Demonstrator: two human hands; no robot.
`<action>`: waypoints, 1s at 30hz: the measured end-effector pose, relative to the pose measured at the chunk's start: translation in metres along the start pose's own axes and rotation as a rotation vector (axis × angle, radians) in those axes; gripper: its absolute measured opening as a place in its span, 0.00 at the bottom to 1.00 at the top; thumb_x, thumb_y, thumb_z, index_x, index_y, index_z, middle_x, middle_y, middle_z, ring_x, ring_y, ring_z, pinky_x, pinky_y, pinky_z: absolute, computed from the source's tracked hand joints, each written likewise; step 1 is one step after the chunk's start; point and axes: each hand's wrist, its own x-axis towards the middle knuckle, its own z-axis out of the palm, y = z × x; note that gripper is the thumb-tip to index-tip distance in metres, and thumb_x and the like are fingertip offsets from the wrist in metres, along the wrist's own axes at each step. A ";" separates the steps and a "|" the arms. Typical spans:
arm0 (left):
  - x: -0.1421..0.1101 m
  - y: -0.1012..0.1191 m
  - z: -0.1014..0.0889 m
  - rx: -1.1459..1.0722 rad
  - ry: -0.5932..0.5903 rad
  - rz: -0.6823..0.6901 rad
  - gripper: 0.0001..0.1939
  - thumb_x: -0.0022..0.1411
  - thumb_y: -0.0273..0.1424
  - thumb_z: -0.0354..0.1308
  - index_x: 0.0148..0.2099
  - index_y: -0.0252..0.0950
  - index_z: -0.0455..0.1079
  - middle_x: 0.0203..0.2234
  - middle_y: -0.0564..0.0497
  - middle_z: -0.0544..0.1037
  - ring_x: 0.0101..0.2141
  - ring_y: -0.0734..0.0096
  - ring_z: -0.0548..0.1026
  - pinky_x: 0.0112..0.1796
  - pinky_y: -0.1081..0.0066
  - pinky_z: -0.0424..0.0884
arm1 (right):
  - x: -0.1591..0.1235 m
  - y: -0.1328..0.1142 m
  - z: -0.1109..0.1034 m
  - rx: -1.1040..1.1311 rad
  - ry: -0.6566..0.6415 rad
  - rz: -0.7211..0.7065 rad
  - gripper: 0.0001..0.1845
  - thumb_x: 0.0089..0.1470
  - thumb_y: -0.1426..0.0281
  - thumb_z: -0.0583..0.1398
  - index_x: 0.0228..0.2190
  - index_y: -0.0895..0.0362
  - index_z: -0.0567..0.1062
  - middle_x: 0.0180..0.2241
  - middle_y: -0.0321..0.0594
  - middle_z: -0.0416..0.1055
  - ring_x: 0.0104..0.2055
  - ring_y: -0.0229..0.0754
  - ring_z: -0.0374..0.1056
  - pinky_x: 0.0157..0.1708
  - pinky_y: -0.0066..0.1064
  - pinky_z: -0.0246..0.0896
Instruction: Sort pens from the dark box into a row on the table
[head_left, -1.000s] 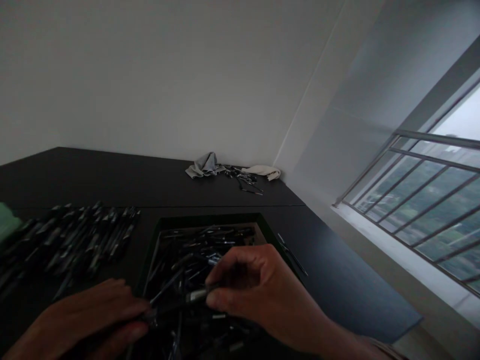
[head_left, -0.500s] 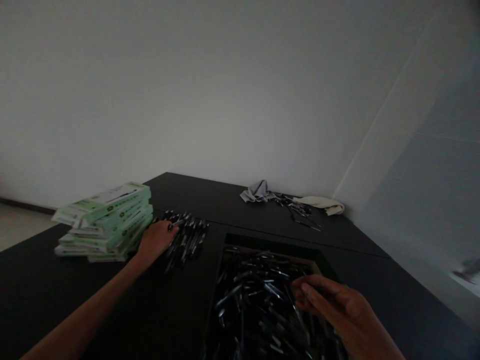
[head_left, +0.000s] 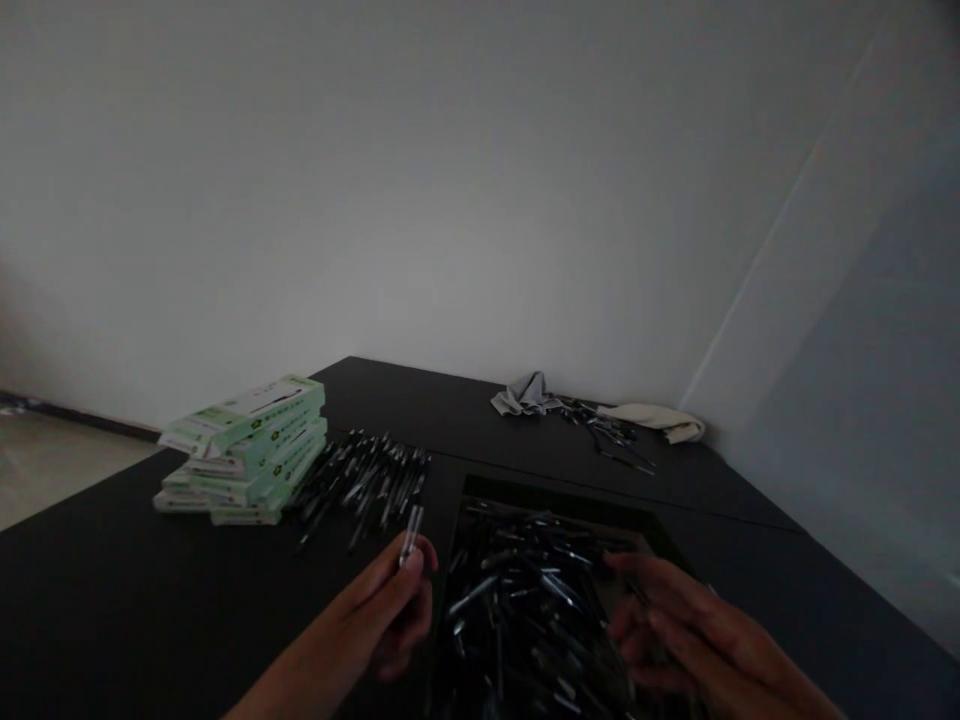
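My left hand (head_left: 394,605) is closed on a slim dark pen (head_left: 410,533) with a silver tip, held upright just left of a shallow tray (head_left: 555,495) heaped with black and silver pens. My right hand (head_left: 675,630) hovers over the tray's right side with its fingers loosely spread among the pens; I see nothing gripped in it. A row of several pens (head_left: 367,485) lies on the black table (head_left: 150,600) ahead of my left hand.
A stack of pale green boxes (head_left: 247,450) sits left of the pen row. At the far corner by the wall lie a grey cloth (head_left: 525,395), a cream cloth (head_left: 660,420) and several loose pens (head_left: 604,425).
My left hand has drawn back from the pen row to the tray's edge and now holds a pen. The right hand shifted slightly over the tray. The view turned a little left.
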 end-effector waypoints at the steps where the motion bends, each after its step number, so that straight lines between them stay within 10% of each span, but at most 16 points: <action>1: -0.003 -0.002 0.008 -0.042 -0.048 -0.028 0.15 0.65 0.44 0.50 0.37 0.38 0.65 0.17 0.59 0.60 0.18 0.78 0.51 0.20 0.77 0.52 | -0.003 -0.006 0.007 0.025 -0.020 -0.002 0.32 0.44 0.51 0.63 0.49 0.52 0.72 0.32 0.46 0.75 0.35 0.47 0.73 0.36 0.40 0.71; 6: -0.005 0.003 0.032 -0.257 -0.193 -0.096 0.18 0.65 0.44 0.49 0.38 0.35 0.69 0.21 0.56 0.59 0.23 0.76 0.54 0.28 0.76 0.61 | -0.013 -0.026 0.029 0.143 -0.104 0.004 0.32 0.48 0.55 0.63 0.52 0.56 0.66 0.34 0.45 0.75 0.37 0.45 0.73 0.40 0.39 0.68; 17: 0.005 0.022 0.049 -0.407 -0.097 -0.026 0.08 0.62 0.27 0.58 0.45 0.36 0.71 0.35 0.47 0.78 0.34 0.70 0.77 0.40 0.70 0.75 | -0.012 -0.015 0.033 0.524 -0.143 0.052 0.17 0.47 0.63 0.67 0.38 0.60 0.75 0.29 0.39 0.75 0.30 0.35 0.71 0.35 0.26 0.66; 25: 0.023 0.021 0.048 -0.134 0.002 0.007 0.12 0.63 0.26 0.57 0.49 0.41 0.67 0.44 0.46 0.79 0.43 0.65 0.78 0.46 0.69 0.74 | -0.010 -0.016 0.022 0.565 -0.188 0.068 0.24 0.47 0.65 0.67 0.46 0.59 0.73 0.31 0.40 0.75 0.33 0.35 0.71 0.36 0.26 0.65; 30: 0.035 0.018 0.049 0.132 -0.033 0.082 0.07 0.63 0.37 0.57 0.41 0.42 0.71 0.34 0.54 0.80 0.35 0.71 0.77 0.38 0.78 0.72 | -0.004 -0.013 0.006 0.436 -0.224 0.009 0.12 0.49 0.64 0.65 0.31 0.61 0.76 0.29 0.40 0.74 0.31 0.34 0.70 0.35 0.26 0.64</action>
